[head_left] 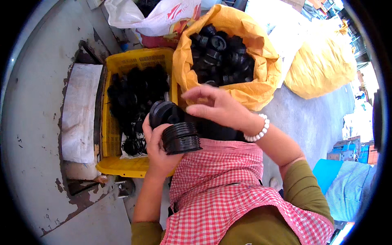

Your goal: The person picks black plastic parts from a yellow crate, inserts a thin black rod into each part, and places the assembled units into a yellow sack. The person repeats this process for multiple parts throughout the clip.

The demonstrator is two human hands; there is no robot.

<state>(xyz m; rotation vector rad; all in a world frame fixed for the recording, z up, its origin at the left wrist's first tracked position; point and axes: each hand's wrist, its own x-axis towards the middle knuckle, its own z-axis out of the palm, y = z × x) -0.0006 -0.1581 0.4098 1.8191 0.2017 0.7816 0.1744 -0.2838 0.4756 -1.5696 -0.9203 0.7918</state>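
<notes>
My left hand [156,149] is closed around black round plastic parts in front of my apron. One is a stack of thin ribbed black rings [179,138], tilted with its edges toward me. A wider black round cap [166,112] sits just beyond that stack, against my fingers. To the right, my right hand [222,107] hovers apart from the parts, with thumb and fingers spread and nothing visible in them. It is just in front of the near rim of an orange woven bag [261,69], which is filled with black round caps [218,43].
A yellow plastic crate [112,141] with tangled black plastic pieces [136,92] stands at left. Behind are a white printed sack [163,16] and, at right, a full yellow sack [322,61]. A scuffed grey metal panel [38,102] borders the left side.
</notes>
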